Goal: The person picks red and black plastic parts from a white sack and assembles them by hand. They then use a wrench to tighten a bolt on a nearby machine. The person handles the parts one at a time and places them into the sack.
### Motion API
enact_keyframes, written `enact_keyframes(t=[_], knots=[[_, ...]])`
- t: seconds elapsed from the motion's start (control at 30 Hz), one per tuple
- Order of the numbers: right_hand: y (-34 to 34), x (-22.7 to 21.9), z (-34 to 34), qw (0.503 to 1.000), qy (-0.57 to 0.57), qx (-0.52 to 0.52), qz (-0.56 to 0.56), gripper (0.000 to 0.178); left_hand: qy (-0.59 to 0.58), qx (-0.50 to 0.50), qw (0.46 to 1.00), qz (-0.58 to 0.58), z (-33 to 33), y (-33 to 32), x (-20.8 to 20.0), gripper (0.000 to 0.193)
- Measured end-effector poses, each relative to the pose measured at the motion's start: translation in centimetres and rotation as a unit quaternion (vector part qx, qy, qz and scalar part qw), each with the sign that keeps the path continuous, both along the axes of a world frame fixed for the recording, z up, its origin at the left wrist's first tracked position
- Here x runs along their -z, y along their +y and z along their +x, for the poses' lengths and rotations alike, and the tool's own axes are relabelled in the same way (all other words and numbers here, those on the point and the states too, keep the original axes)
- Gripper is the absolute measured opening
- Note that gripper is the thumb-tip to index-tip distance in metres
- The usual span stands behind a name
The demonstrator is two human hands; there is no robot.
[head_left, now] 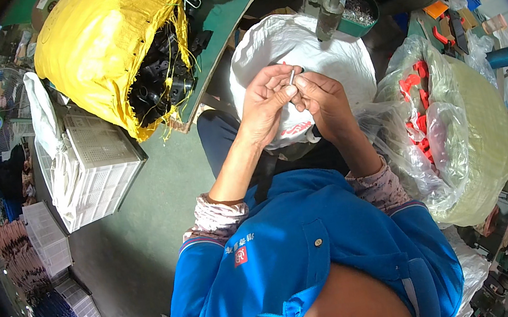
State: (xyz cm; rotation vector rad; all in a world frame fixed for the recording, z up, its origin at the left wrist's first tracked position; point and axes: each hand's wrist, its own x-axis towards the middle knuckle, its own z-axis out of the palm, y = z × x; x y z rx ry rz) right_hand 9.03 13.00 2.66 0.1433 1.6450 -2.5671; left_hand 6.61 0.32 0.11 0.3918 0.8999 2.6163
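My left hand (267, 104) and my right hand (325, 99) meet over an open white sack (344, 60) between my knees. A small, thin metal pin (292, 77) sticks up between the fingertips, pinched by both hands. A speck of red shows at the left fingertips, too small to name. The fingers of both hands are curled, so whatever else lies inside them is hidden.
Black plastic parts (161, 84) spill from a yellow sack (98, 44) on the green table (228, 8). Red parts (416, 114) lie in a clear plastic bag (449, 133) at right. A green bin (368, 25) of small metal pieces stands beside a machine (330, 14). White crates (101, 166) stand left.
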Motion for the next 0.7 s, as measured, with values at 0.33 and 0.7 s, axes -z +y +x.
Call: enact_keyframes(t=[0.33,0.7], knots=[[0.0,0.2,0.3,0.989,0.058,0.003,0.135,0.009,0.03,-0.029,0.999,-0.021,0.3,0.1,0.0,0.02],[-1.1,0.9,0.6,0.754,0.341,0.188,0.53,0.013,0.015,-0.046,0.999,0.023,0.4,0.8,0.8,0.017]])
